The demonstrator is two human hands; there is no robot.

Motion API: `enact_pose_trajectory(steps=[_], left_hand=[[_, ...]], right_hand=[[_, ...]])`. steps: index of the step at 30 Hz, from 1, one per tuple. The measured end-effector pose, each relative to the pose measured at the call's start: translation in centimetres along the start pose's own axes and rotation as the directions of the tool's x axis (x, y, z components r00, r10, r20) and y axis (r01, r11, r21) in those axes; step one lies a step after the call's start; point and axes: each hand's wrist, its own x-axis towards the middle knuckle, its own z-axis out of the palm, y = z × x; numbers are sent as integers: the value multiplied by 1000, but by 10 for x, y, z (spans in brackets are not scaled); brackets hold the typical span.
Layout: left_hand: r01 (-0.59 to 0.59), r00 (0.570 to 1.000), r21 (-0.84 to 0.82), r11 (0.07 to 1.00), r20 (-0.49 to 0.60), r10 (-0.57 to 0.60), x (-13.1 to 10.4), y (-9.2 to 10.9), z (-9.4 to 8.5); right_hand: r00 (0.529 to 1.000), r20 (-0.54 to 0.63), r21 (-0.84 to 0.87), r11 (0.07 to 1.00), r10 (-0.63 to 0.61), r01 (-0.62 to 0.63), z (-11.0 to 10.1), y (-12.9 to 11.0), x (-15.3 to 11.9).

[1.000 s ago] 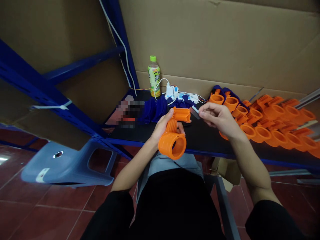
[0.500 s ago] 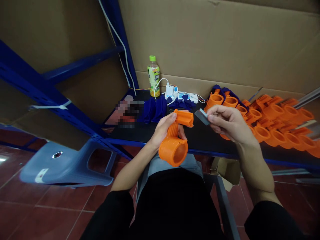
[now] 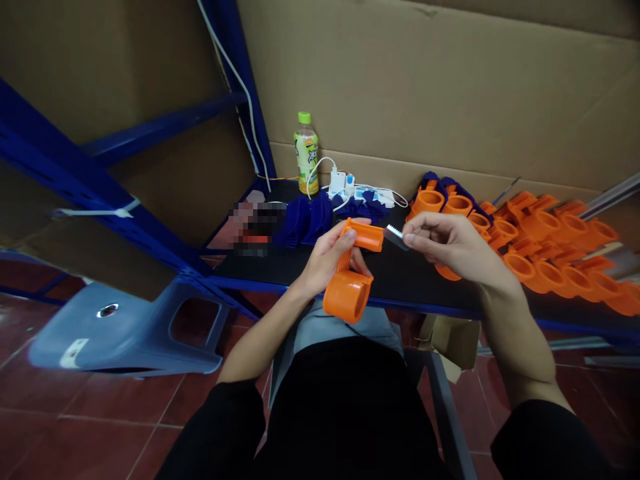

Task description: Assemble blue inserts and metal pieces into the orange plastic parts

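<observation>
My left hand (image 3: 325,259) is closed around an orange plastic part (image 3: 347,298), which has a ring at its lower end and a grooved channel at its upper end. Between the thumb and fingers of my right hand (image 3: 447,245) is a small flat dark piece with a white toothed edge (image 3: 395,235). This piece lies close to the open end of the channel; whether they touch I cannot tell. Both hands are above the front part of the black tabletop (image 3: 265,268).
Rows of similar orange parts (image 3: 547,273) cover the right side of the table. Behind my hands are blue parts (image 3: 303,222), a power strip (image 3: 383,195) with cables and a drink bottle (image 3: 307,157). A blue stool (image 3: 140,327) stands on the floor at left.
The toothed piece in my right hand has moved left, up to the channel's end. My left hand has turned the orange part, so its ring sits a little higher.
</observation>
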Motion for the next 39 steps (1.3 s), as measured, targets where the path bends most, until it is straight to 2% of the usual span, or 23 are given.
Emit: enact_pose_trajectory(steps=[5, 8, 13, 19, 23, 28, 32, 36, 39], left_hand=[[-24, 1000, 90, 996, -1, 24, 2, 3, -8], [-19, 1000, 124, 992, -4, 19, 2, 8, -13], [-8, 999, 207, 978, -41, 17, 3, 14, -17], [-2, 997, 185, 983, -75, 16, 5, 10, -13], [13, 999, 221, 975, -50, -2, 9, 4, -15], [17, 999, 243, 970, -43, -6, 12, -1, -20], [18, 997, 223, 975, -75, -1, 14, 0, -19], [1, 994, 185, 983, -111, 20, 16, 0, -15], [31, 994, 135, 990, -104, -17, 17, -1, -16]], right_hand=[[994, 32, -179, 977, -109, 113, -8, -8, 13], [992, 67, -204, 971, -111, 123, -9, -7, 24], [989, 49, -213, 966, -137, 145, -2, -7, 35], [977, 24, -270, 940, -210, 208, 9, -6, 52], [972, 34, -293, 928, -231, 231, 17, -2, 66], [969, 85, -232, 941, -232, 246, 23, 4, 78], [968, 87, -178, 953, -234, 247, 23, 6, 80], [975, 36, -221, 950, -220, 222, 22, 4, 76], [976, 56, -228, 949, -209, 216, 21, 3, 75]])
